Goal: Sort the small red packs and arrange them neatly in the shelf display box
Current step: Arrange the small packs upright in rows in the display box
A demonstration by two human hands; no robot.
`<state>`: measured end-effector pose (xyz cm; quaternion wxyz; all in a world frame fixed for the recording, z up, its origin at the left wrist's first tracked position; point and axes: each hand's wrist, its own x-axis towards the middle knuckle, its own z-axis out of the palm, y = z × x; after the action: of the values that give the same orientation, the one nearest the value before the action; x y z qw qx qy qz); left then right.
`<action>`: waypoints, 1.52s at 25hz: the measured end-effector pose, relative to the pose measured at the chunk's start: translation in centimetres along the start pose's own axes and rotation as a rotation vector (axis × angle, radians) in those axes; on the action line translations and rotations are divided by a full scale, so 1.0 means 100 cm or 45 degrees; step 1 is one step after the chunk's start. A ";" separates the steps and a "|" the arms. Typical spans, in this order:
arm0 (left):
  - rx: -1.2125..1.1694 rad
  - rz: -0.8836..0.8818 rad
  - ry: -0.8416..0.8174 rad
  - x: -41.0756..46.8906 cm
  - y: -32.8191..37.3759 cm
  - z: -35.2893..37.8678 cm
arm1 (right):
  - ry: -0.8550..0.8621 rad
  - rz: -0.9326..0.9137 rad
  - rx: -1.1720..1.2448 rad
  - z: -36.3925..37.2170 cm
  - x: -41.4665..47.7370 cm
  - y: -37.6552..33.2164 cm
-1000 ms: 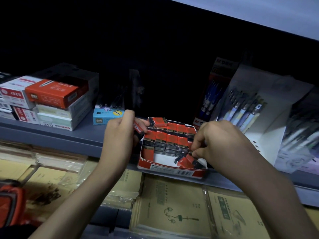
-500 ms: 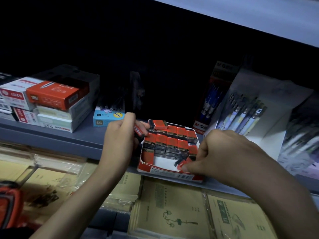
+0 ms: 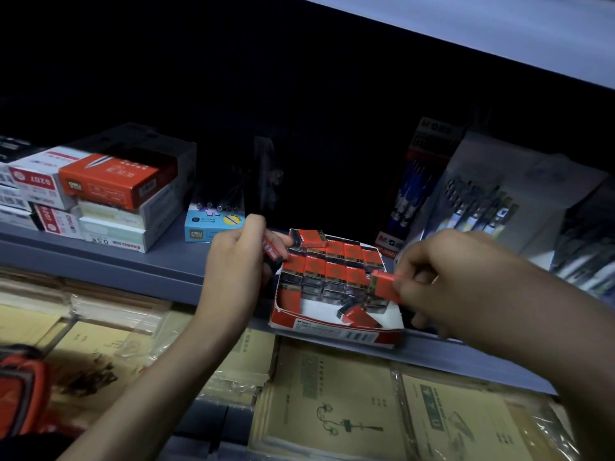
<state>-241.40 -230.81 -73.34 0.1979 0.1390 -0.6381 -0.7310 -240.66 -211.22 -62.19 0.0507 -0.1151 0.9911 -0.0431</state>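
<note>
Centre of frame: display box [image 3: 332, 331] at front edge of grey shelf [image 3: 100, 261]. Rowed packs [image 3: 336, 264] fill its rear; white floor shows at front. Askew pack [image 3: 357, 316] lies at box front right. Corner pack [image 3: 309, 237] sits atop rear left.

Left hand [image 3: 233, 261] grips striped pack [image 3: 271, 251] just left of box. Right hand [image 3: 442, 277] pinches red pack [image 3: 382, 284] over box's right side.

Left of frame: stacked boxes [image 3: 109, 184]. Right: pen packs [image 3: 476, 207]. Bottom: wrapped notebooks [image 3: 332, 410].

Both forearms reach up from 6 o'clock. The left grip [image 3: 233, 264], toward 9 o'clock, pinches an edge-on pack [image 3: 271, 252]. The right grip [image 3: 436, 277], toward 3 o'clock, pinches a red pack [image 3: 382, 283].
</note>
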 end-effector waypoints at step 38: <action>-0.010 -0.007 0.009 0.002 -0.003 0.000 | 0.262 -0.096 -0.376 0.044 0.025 0.003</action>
<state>-241.62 -230.82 -73.61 0.1987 0.1427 -0.6340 -0.7336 -242.63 -211.82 -66.80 -0.0700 -0.1533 0.9816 0.0897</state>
